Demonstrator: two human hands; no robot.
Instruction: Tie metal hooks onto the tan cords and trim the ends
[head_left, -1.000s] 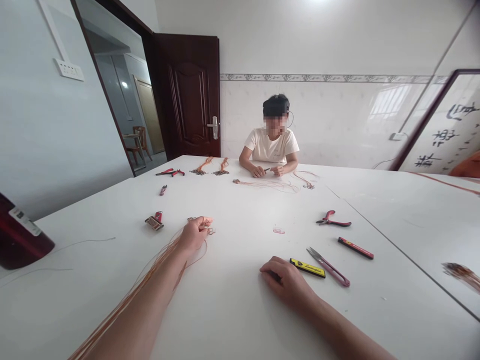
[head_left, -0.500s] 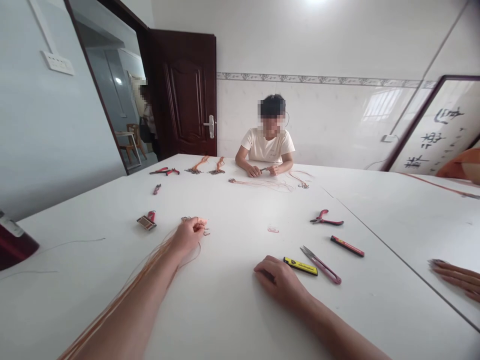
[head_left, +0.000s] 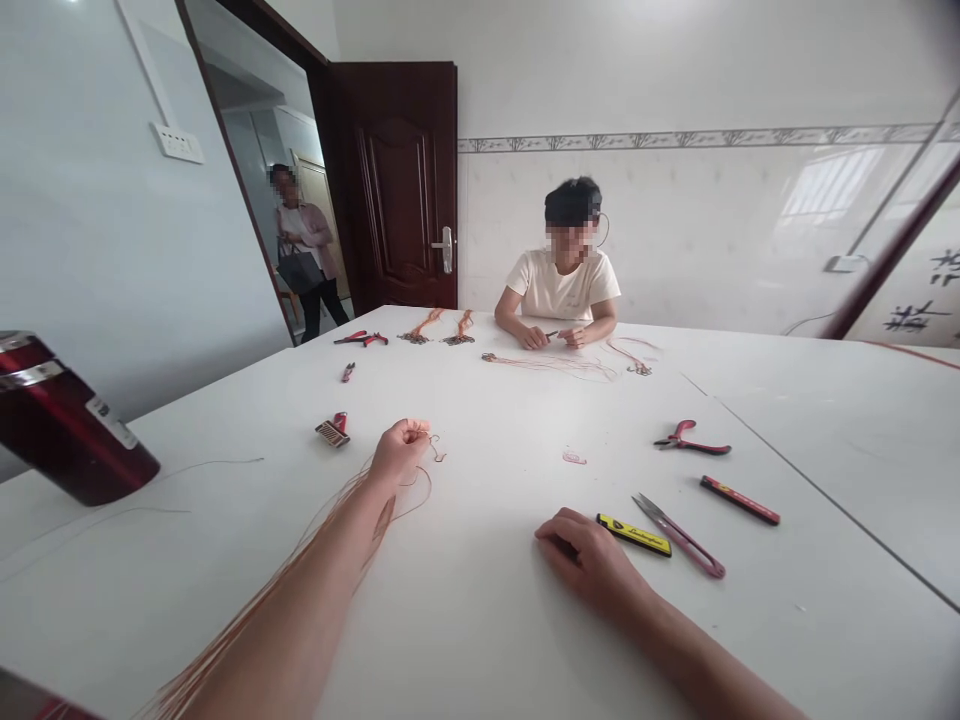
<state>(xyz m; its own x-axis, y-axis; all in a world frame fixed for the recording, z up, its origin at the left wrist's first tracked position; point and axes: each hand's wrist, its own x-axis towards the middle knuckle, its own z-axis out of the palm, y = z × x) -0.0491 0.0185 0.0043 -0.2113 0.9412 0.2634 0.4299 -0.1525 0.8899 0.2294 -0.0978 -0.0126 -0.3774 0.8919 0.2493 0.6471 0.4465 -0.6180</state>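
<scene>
My left hand (head_left: 401,452) is closed in a pinch just above the white table, on fish hooks tied to thin line. A bent hook (head_left: 439,457) pokes out past its fingertips. A bundle of long orange-brown lines (head_left: 300,555) trails back under and beside my left forearm; the fingers hide most of the hooks. My right hand (head_left: 576,548) rests palm down with its fingers curled in, and nothing shows in it. Beside it lie a yellow lighter-like stick (head_left: 634,535) and thread snips (head_left: 681,537) with a pink handle.
Red-handled pliers (head_left: 691,440) and a red stick (head_left: 740,500) lie to the right. A dark red flask (head_left: 75,425) stands left, near a small razor-like tool (head_left: 334,430). Across the table (head_left: 480,620) a person (head_left: 566,285) handles something small. Another person (head_left: 304,250) is in the doorway.
My view has turned left, so the scene sits further right and more of the flask shows. My left hand has shifted the hooks slightly. The doorway person has come into clearer view.
</scene>
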